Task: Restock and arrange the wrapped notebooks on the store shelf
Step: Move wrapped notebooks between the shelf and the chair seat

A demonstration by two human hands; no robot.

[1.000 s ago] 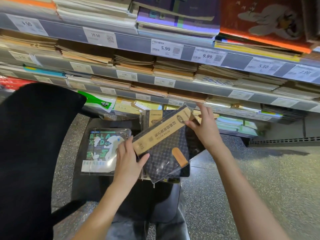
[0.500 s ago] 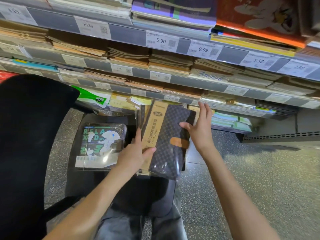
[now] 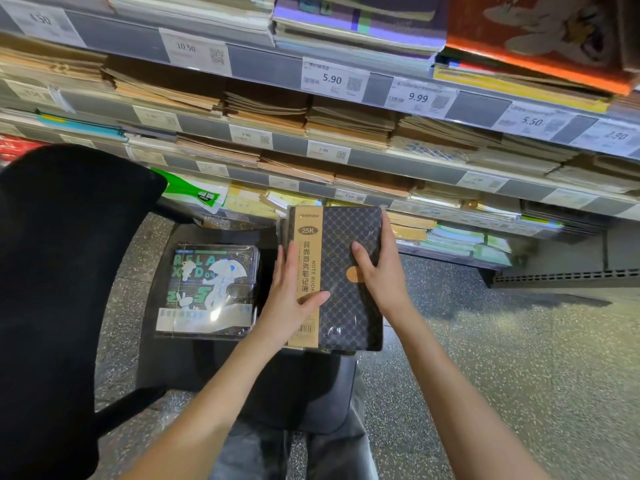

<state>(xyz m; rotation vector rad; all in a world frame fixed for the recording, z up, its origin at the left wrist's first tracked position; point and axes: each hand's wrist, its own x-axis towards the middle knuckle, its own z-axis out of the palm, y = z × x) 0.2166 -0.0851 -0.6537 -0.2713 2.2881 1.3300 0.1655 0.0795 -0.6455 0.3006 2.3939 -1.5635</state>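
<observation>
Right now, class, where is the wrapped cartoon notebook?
In the head view, the cartoon notebook lies left of centre on the black seat, beside the left hand.

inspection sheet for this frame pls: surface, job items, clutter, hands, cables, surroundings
Surface: black stool seat carrying both notebook stacks.
Job's things: wrapped black notebook with tan band, on top of its stack; cartoon-cover stack to its left, apart.
Clutter: black chair back at far left.
Grippers: left hand flat on the tan band; right hand holds the right edge, thumb on the cover.
Cables: nothing seen.
Surroundings: shelves of stacked notebooks, price tags; speckled floor.
</observation>
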